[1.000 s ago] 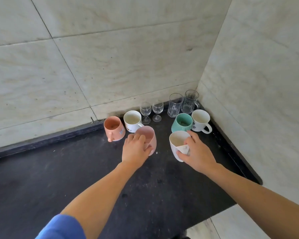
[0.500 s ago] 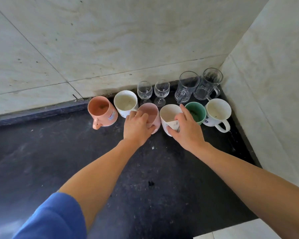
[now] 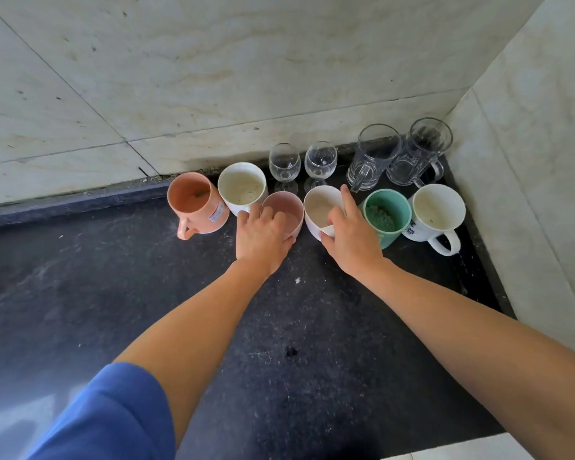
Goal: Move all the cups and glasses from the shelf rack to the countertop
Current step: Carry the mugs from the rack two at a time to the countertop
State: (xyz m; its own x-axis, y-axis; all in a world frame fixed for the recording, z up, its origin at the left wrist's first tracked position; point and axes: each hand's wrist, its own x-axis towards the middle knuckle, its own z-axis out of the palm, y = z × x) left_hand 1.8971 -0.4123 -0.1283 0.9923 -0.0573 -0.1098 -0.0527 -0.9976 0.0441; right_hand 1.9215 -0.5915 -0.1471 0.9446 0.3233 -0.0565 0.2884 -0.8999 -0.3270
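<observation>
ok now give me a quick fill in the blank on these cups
The left hand grips the cup coloured ____.
The right hand holds a white cup; the next cup to its right is ____.
The stemmed wine glasses number ____.
Missing: pink, green, two.

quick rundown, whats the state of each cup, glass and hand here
orange mug: upright on the countertop, untouched
cream cup: upright
pink cup: gripped by the left hand
white cup: gripped by the right hand, finger over its rim
green mug: upright
white handled mug: upright, untouched
left wine glass: upright, untouched
right wine glass: upright, untouched
left glass mug: upright
right glass mug: upright, in the corner
</observation>
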